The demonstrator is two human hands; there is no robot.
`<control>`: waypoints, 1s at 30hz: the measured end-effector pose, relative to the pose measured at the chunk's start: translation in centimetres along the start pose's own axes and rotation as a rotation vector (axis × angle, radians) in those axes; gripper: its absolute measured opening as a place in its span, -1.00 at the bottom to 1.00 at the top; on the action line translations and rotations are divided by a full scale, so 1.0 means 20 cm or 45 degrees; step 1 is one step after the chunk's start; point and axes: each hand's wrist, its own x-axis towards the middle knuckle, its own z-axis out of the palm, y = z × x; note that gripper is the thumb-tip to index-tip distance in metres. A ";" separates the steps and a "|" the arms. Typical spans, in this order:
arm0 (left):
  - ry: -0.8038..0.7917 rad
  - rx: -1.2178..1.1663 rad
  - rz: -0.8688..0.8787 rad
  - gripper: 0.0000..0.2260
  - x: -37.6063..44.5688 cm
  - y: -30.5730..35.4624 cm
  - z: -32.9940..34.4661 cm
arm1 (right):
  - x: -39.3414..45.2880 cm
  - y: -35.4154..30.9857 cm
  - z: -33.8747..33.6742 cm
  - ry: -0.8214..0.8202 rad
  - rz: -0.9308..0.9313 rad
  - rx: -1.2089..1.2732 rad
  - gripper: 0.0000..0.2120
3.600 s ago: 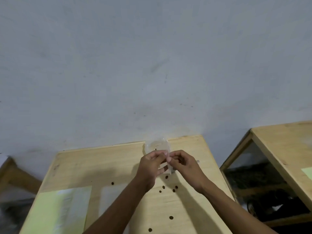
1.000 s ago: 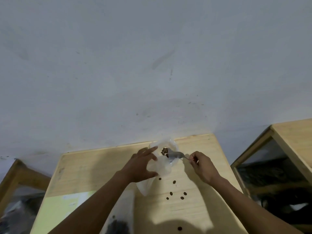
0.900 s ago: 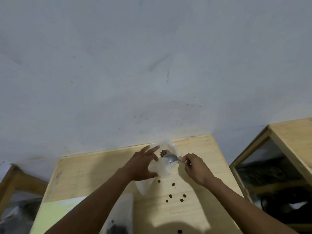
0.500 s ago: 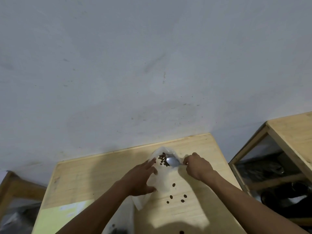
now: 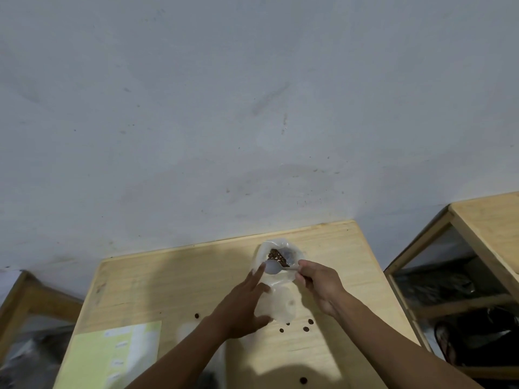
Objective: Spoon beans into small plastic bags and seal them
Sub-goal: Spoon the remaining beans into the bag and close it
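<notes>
A small clear plastic bag [image 5: 276, 301] lies on the wooden table [image 5: 157, 284] with its mouth held wide. Brown beans [image 5: 278, 257] sit in a clump at the bag's far end. My left hand [image 5: 244, 307] holds the bag's left side, index finger stretched along its edge. My right hand [image 5: 318, 284] grips the handle of a metal spoon [image 5: 273, 267], whose bowl is turned over inside the bag's mouth, just in front of the beans.
Several loose beans [image 5: 306, 325] lie scattered on the table near my wrists. A pale green sheet [image 5: 112, 357] covers the table's near left part. A second wooden table [image 5: 491, 228] stands to the right, with dark clutter beneath. A grey wall rises behind.
Both hands held the bag together; then my right hand brought a spoonful of beans into its mouth. The beans have dropped off the spoon into the bag's far end.
</notes>
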 end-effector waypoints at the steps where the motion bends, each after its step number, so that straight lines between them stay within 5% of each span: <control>1: 0.029 -0.022 -0.023 -0.49 0.00 0.00 0.00 | 0.00 0.01 0.00 0.037 -0.022 -0.021 -0.87; 8: 0.266 -0.175 -0.098 -0.49 0.00 0.03 0.00 | 0.00 0.05 0.01 0.185 -0.108 -0.150 -0.77; 16: 0.240 -0.122 -0.072 -0.47 -0.01 0.04 0.03 | 0.02 0.06 0.06 0.342 0.108 0.067 -0.75; 24: 0.202 -0.057 -0.067 -0.43 -0.03 0.00 0.05 | 0.02 0.03 0.14 0.534 -0.026 0.324 -0.80; 30: 0.200 -0.135 -0.085 -0.44 -0.03 -0.01 0.04 | -0.01 0.03 0.13 0.381 -0.049 0.493 -0.80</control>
